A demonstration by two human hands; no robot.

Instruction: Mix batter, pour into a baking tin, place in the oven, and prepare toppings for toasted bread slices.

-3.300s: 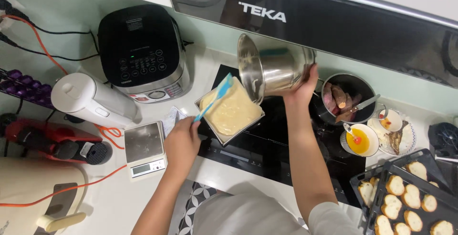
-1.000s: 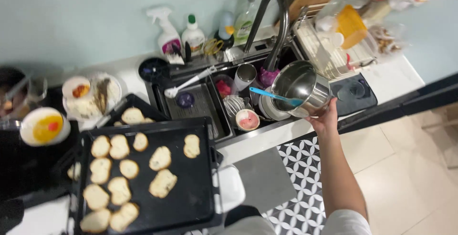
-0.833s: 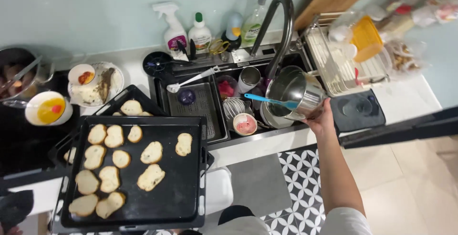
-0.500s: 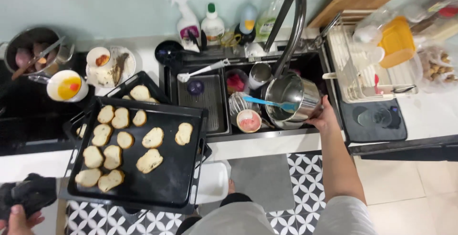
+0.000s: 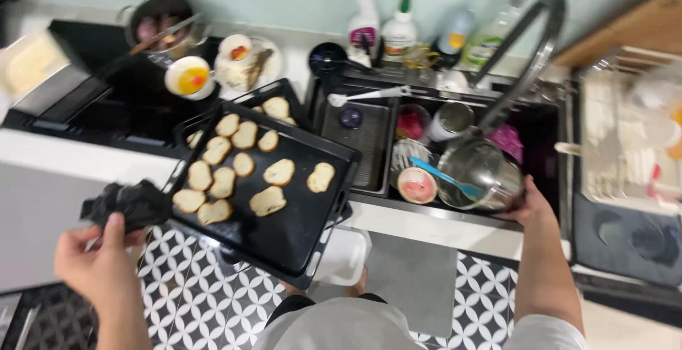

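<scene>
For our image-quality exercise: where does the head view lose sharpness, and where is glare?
Head view: motion blur smears the dish rack and tap; the black baking tray stays fairly crisp; the steel pot in the right hand catches mild glare.

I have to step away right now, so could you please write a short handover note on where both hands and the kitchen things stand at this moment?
Right hand: grips the rim of the steel mixing bowl, lowered into the sink, with a blue spatula lying inside it.
Left hand: holds a crumpled dark cloth at the edge of the black baking tray.
The tray carries toasted bread slices and juts out over the counter edge.
Done: the bowl is in the sink among other dishes.
Left: the bowl is not yet released; the tray sits on the counter, not lifted.
</scene>
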